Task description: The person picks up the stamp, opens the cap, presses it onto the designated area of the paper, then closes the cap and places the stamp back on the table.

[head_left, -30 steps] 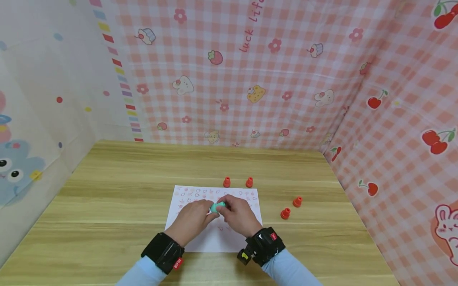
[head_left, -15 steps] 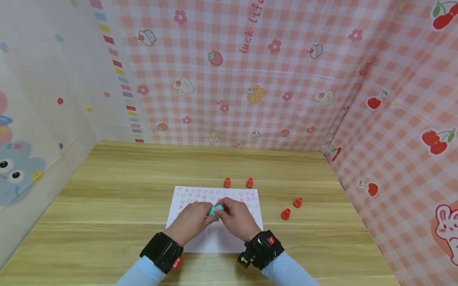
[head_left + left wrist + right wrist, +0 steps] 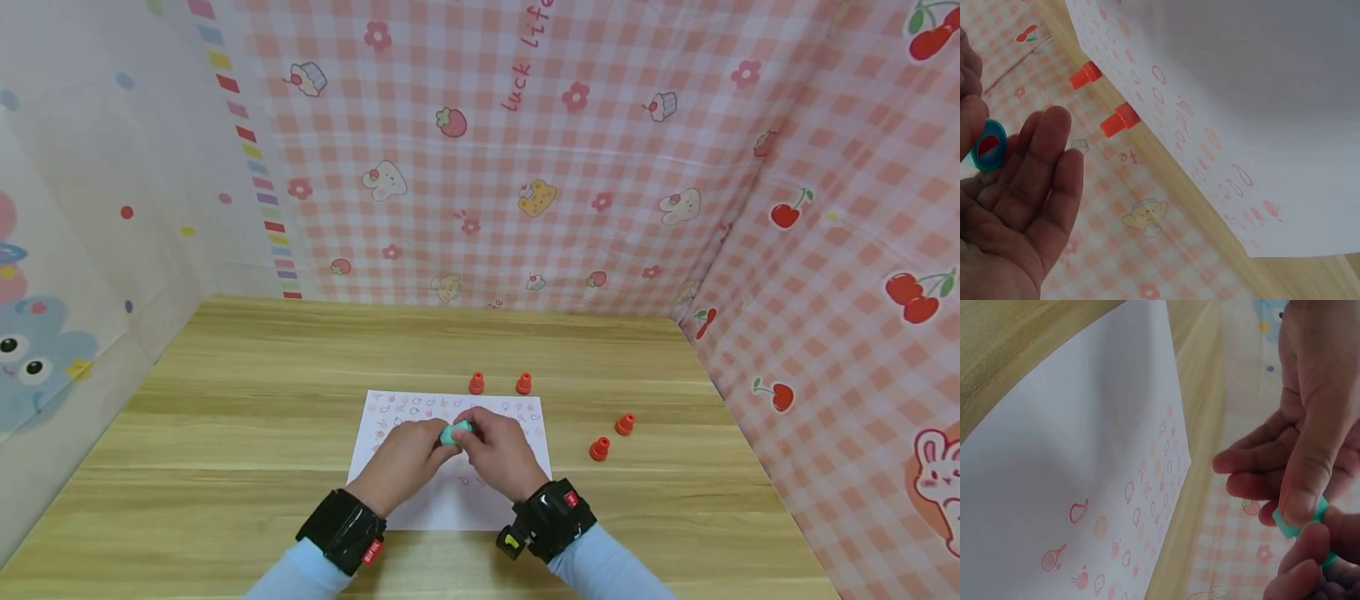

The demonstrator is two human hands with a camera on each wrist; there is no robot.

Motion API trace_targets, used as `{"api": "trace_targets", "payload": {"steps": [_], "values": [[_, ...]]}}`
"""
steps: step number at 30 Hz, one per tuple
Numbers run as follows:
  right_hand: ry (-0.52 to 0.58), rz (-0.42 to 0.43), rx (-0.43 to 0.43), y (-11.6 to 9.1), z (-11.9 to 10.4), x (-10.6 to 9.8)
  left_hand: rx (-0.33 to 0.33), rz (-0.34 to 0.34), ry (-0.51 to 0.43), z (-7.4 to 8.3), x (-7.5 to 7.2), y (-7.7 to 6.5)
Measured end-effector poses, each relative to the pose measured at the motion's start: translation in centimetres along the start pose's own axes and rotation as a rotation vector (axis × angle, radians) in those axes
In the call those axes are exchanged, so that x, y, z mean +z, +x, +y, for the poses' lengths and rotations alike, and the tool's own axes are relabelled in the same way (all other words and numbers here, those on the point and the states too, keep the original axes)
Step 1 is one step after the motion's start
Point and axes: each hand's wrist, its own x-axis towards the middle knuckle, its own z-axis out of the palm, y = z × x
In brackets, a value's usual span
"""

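One teal stamp [image 3: 456, 432], held above the paper [image 3: 442, 510], pinched between the left hand [image 3: 403, 467], in from 8 o'clock, and the right hand [image 3: 504, 454], in from 4. Spare fingers of both hands loosely extended. Stamp's round face, seen from the left wrist, carries a red design. Paper on the worktop [image 3: 187, 450]; small red and orange prints, thickest toward 12. Four red pieces [image 3: 476, 384] standing, narrow ends up; from the stamp, singles at 1 and 2, just past the paper's far edge, a pair at 3. Checked cloth [image 3: 480, 167] beyond, at 12.
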Motion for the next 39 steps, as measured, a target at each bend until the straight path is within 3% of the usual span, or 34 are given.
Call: {"api": "trace_targets", "payload": {"steps": [3,7,19,24,29,32,34,39], "values": [[-0.04,0.021,0.005,0.0,-0.2,0.3,-0.033,0.032,0.016,0.2,0.0,0.0],[-0.056,-0.009,0.005,0.1,-0.1,0.2,-0.051,0.023,-0.01,0.2,-0.1,0.0],[-0.142,-0.058,-0.128,0.2,0.2,-0.7,0.006,-0.031,-0.032,-0.4,0.1,0.1],[-0.103,-0.114,-0.175,0.4,0.1,-1.4,0.072,-0.053,-0.079,-0.7,-0.3,0.0],[0.067,-0.189,-0.125,0.5,0.5,-2.1,0.081,-0.073,-0.144,-0.9,-1.0,-0.1],[0.118,-0.18,-0.084,0.6,0.6,-2.4,0.059,-0.061,-0.121,-0.9,-1.1,0.0],[0.093,-0.149,-0.052,0.6,0.5,-2.7,0.036,-0.039,-0.093,-0.9,-1.2,0.1],[-0.1,-0.076,0.017,0.5,0.8,-3.5,-0.016,0.014,0.0,-1.0,-1.4,0.0]]}}
